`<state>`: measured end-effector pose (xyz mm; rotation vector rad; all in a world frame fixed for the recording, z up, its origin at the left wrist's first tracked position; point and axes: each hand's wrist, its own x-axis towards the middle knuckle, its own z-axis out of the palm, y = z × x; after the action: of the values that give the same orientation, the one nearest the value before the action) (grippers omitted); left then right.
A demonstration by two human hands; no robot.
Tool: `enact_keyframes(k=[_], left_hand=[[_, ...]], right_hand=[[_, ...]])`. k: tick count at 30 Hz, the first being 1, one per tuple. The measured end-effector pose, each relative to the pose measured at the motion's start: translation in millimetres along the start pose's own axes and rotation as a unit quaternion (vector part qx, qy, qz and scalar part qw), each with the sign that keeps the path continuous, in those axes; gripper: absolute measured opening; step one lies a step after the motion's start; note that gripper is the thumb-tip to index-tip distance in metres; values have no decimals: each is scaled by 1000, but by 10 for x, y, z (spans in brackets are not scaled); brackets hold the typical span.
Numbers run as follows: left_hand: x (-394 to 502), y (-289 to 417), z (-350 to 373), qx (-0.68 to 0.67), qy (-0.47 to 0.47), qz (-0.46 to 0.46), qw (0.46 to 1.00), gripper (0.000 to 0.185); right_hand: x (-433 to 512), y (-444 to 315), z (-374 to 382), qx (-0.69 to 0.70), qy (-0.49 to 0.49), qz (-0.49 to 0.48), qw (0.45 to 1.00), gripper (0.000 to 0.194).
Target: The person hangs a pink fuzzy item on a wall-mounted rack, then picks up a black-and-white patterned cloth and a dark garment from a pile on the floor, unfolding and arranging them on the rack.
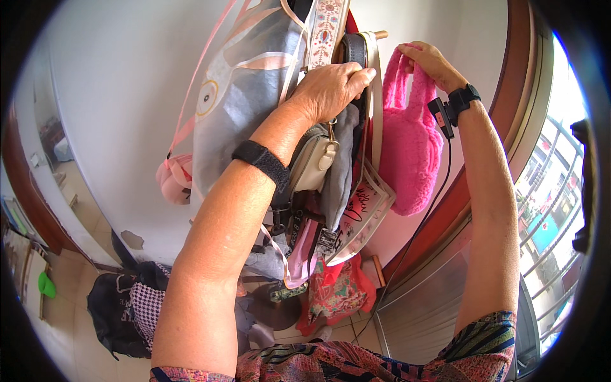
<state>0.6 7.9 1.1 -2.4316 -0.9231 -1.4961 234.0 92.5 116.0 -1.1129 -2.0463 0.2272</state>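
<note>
Many bags hang crowded together on a rack with a wooden peg [381, 34]. My right hand [427, 59] grips the handles of a pink fluffy knitted handbag [410, 143] to the right of the others. At the centre, my left hand [334, 88] is closed at the straps over the cluster; exactly which strap it holds is hidden. Below it hang a small cream zippered bag [310, 164], a grey cloth bag [341, 167] and a clear-edged bag with black writing [365, 215]. A large grey-blue bag [253, 81] with a printed eye hangs behind my left forearm.
A pink round pouch [175, 179] hangs at the left. Below are a red floral bag [339, 293], a black bag [110, 310] and a houndstooth cloth [145, 303]. A wooden door frame [513, 95] and a barred window [549, 229] stand at right. A cable runs from my right wrist.
</note>
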Motion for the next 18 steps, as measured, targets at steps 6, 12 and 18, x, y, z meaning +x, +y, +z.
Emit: enact_keyframes(k=[6,12,18], left_hand=[[-2,-38,22,-3,1,3,1000,43],[-12,57,-21,-13,0,-11,1000,49],[-34,100,-45,-21,8,-28,999,53]], right_hand=[[48,111,-155,125,104,0,987,25],[124,-69,-134,113,74,-37,990,25],[390,-189,-25,152,172,-104,968,26]])
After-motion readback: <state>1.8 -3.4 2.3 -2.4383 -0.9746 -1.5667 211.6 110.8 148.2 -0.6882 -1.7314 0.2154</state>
